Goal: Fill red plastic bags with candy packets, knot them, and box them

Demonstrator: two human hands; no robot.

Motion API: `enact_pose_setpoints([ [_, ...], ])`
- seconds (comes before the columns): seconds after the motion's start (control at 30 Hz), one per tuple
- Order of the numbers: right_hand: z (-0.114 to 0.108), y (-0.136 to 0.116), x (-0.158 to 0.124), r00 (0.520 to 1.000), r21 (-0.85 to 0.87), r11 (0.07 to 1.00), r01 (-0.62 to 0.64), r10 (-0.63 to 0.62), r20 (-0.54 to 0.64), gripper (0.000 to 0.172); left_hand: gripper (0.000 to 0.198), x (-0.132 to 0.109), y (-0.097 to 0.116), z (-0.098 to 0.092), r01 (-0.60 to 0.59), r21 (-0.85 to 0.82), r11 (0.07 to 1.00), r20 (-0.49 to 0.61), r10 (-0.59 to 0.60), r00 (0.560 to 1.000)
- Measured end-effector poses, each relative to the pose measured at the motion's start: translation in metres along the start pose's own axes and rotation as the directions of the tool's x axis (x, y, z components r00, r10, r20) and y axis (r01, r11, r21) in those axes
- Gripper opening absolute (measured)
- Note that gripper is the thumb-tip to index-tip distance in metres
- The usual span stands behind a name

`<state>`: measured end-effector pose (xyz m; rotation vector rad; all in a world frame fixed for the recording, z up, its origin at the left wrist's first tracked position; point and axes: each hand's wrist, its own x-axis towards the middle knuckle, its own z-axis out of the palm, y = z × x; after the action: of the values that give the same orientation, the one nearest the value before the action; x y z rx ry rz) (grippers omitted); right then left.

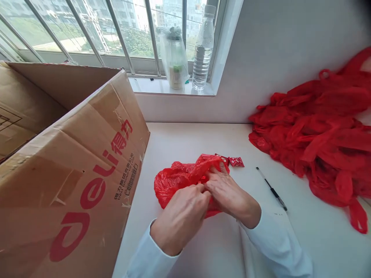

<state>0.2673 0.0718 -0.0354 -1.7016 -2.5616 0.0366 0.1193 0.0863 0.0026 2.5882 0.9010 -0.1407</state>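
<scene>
A crumpled red plastic bag [174, 179] lies on the white table in front of me. My left hand [187, 210] is closed on the near side of the bag, its fingers curled under and partly hidden. Beside it, my right hand [227, 189] reaches into the folds of the same bag, fingers bent round the thin plastic and its fingertips partly covered. Just beyond the right hand are small red packets [237, 161], one of them partly hidden behind the bag. What the bag holds, if anything, cannot be made out.
A large open cardboard box [95, 162] takes up the left side. Many red plastic bags [315, 131] are heaped at the right, near a black pen [272, 189]. On the windowsill stand a water bottle [202, 58] and a jar in a clear bag [175, 63].
</scene>
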Motion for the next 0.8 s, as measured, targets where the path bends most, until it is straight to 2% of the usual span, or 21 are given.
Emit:
enact_pose_setpoints([
  [0.03,0.001,0.001,0.000,1.000,-0.003,1.000,0.010,-0.009,0.021,0.006,0.027,0.003,-0.004,0.004,0.100,0.034,0.994,0.019,-0.101,0.995],
  [0.13,0.002,0.004,0.001,0.997,-0.003,1.000,0.023,-0.023,0.075,0.003,0.040,0.001,-0.023,0.003,0.319,0.067,0.945,-0.073,-0.314,0.946],
  [0.23,-0.002,0.005,0.003,0.992,0.006,1.000,-0.006,0.005,0.125,0.007,0.058,-0.010,-0.042,-0.009,0.478,0.079,0.875,-0.123,-0.467,0.876],
  [0.3,-0.004,0.007,0.005,0.984,0.005,0.998,-0.055,0.054,0.168,0.003,0.066,-0.017,-0.049,-0.014,0.539,0.101,0.836,-0.119,-0.527,0.841],
  [0.4,-0.001,0.010,0.003,0.975,-0.001,0.995,-0.101,0.100,0.201,0.017,0.073,-0.017,-0.050,-0.013,0.557,0.141,0.818,-0.082,-0.551,0.830],
  [0.47,0.003,0.013,-0.002,0.974,0.005,0.995,-0.101,0.098,0.203,0.018,0.067,-0.013,-0.045,-0.010,0.552,0.163,0.818,-0.060,-0.550,0.833],
  [0.57,0.010,0.015,-0.008,0.990,0.065,0.997,-0.040,0.031,0.136,0.002,0.028,-0.008,-0.042,-0.007,0.548,0.189,0.815,-0.046,-0.550,0.834],
  [0.6,0.012,0.015,-0.007,0.994,0.082,0.996,-0.025,0.017,0.106,0.008,0.019,-0.007,-0.042,-0.007,0.545,0.197,0.815,-0.045,-0.548,0.836],
  [0.7,0.017,0.006,0.005,0.998,0.096,0.994,-0.043,0.038,0.051,0.025,0.031,-0.009,-0.047,-0.007,0.528,0.216,0.821,-0.044,-0.532,0.845],
  [0.8,0.025,-0.006,0.025,0.997,0.112,0.990,-0.082,0.080,0.024,0.031,0.026,-0.013,-0.049,-0.008,0.500,0.232,0.834,-0.019,-0.510,0.860],
])
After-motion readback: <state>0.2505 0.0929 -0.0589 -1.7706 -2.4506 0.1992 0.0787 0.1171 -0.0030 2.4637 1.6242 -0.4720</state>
